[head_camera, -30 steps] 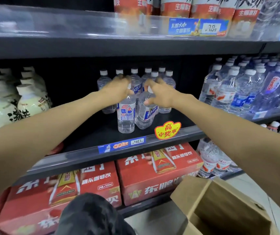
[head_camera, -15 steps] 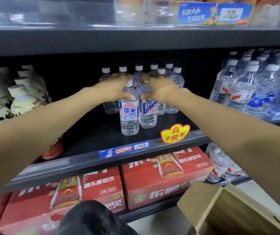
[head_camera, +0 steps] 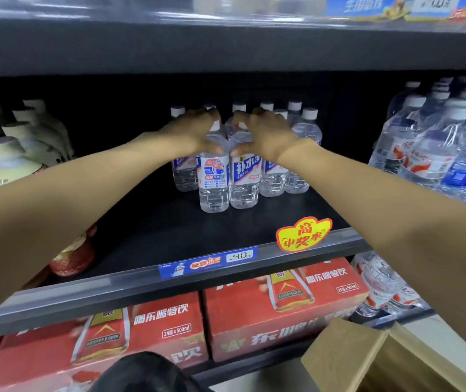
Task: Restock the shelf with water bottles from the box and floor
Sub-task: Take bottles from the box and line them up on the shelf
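Shelf (head_camera: pixel 147 239): black deck is lying mostly bare in front and to the left of a small cluster of water bottles, with white-capped bottles at far left and other clear bottles crowding the right end.
Red cartons (head_camera: pixel 282 304): sitting on the level below, under the price strip (head_camera: pixel 208 263).
Box (head_camera: pixel 367 360): brown cardboard, open flaps showing at lower right; its contents are hidden from this angle.
Back row of bottles (head_camera: pixel 302 154): standing upright behind the hands, caps showing above the knuckles.
Front left bottle (head_camera: pixel 213 179): standing upright on the shelf, touching its neighbour.
Front right bottle (head_camera: pixel 244 176): standing upright beside it, just ahead of the back row.
Left hand (head_camera: pixel 197 131): its grip is curling over the shoulder and neck of the front left bottle, fingers closed around it.
Right hand (head_camera: pixel 265 134): its grip is closing likewise on the neck of the front right bottle.
Step in hand: both bottles appear to be getting seated and squared against the cluster.
Next move: it is calling for letting go without tipping either bottle, then reaching back to the box or floor for more.
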